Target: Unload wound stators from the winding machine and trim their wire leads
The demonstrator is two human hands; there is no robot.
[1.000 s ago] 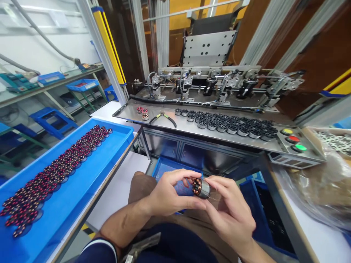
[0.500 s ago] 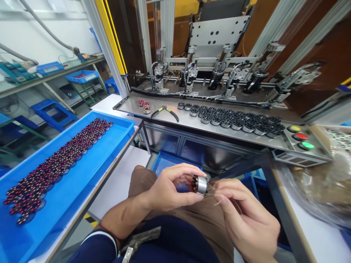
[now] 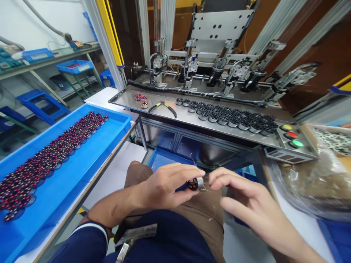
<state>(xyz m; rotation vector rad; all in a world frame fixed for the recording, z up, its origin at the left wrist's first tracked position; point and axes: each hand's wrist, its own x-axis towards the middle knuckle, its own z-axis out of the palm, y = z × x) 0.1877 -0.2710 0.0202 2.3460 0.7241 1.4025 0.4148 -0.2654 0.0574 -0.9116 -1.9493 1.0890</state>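
Between its thumb and fingers, my left hand (image 3: 167, 184) grips a small motor stator (image 3: 197, 183), a silvery ring with dark, copper-wound teeth, above my lap. Thin copper wire ends (image 3: 205, 188) stick out from its right side. Just right of the stator, my right hand (image 3: 244, 199) is apart from it, with thumb and fingers spread and nothing visible between them. A short bit of wire (image 3: 210, 219) shows over the brown trousers below; whether it is falling or lying there I cannot tell.
On the left stands a blue tray (image 3: 109, 137) with rows of wound stators (image 3: 59, 149). Ahead, a metal ledge holds pliers (image 3: 162, 106), several red-and-copper stators (image 3: 141, 98) and many black-and-silver stators (image 3: 230, 115). A winding machine (image 3: 216, 69) rises behind; push buttons (image 3: 291, 135) sit at right.
My right hand has let go of the wire ends and opened, moving away from the stator. My left hand still holds the stator, slightly turned. The view has shifted a little.
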